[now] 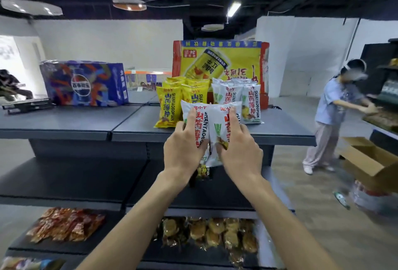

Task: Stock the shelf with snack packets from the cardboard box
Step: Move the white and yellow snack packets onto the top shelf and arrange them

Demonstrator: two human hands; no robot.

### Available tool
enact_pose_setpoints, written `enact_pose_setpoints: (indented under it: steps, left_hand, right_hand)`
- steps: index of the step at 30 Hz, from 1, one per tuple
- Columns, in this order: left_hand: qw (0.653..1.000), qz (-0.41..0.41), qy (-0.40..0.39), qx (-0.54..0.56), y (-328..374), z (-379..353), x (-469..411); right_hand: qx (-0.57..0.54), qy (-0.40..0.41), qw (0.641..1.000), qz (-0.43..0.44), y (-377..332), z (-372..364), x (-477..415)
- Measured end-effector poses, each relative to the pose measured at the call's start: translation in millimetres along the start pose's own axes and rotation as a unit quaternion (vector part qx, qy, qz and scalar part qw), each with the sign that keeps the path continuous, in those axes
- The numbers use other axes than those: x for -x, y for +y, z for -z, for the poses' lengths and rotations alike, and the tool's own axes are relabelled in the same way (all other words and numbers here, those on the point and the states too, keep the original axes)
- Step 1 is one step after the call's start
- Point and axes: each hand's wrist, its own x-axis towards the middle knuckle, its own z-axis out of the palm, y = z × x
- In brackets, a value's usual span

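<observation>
Snack packets point(221, 123): two white ones, upright side by side, long axis vertical, held at the near edge of the top shelf point(280, 131). Left hand point(185, 149) grips the left packet, fingers curled over its face. Right hand point(239, 151) grips the right one the same way. The hands are close together. White row point(237, 95) already shelved stands just beyond and slightly right, so the right hand is nearer it. Yellow row point(170, 106) is beyond and left. Likely next move: carry both packets far-right and stand them in front of the white row. Cardboard box point(366, 162) is on the floor, well right.
</observation>
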Motion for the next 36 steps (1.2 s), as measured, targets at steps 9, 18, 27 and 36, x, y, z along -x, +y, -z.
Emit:
enact_pose_setpoints:
  steps: [9, 18, 27, 36]
  left_hand:
    - [0.998, -0.037, 0.019, 0.036, 54.4, -44.6, -74.4]
    - [0.998, -0.045, 0.022, 0.043, 86.1, -107.1, -119.7]
    - [1.0, -0.004, -0.019, -0.01, 72.9, -151.2, -142.2]
    - [0.999, -0.016, -0.028, -0.016, 56.2, -173.7, -138.7]
  right_hand:
    - [0.016, 0.06, 0.998, 0.016, 45.5, 18.2, -84.5]
    - [0.007, 0.044, 0.999, 0.029, 100.8, 5.6, -150.3]
    - [0.03, 0.02, 0.999, 0.008, 148.2, -27.9, -188.2]
    - [0.01, 0.015, 1.0, -0.015, 170.4, -62.6, -203.1]
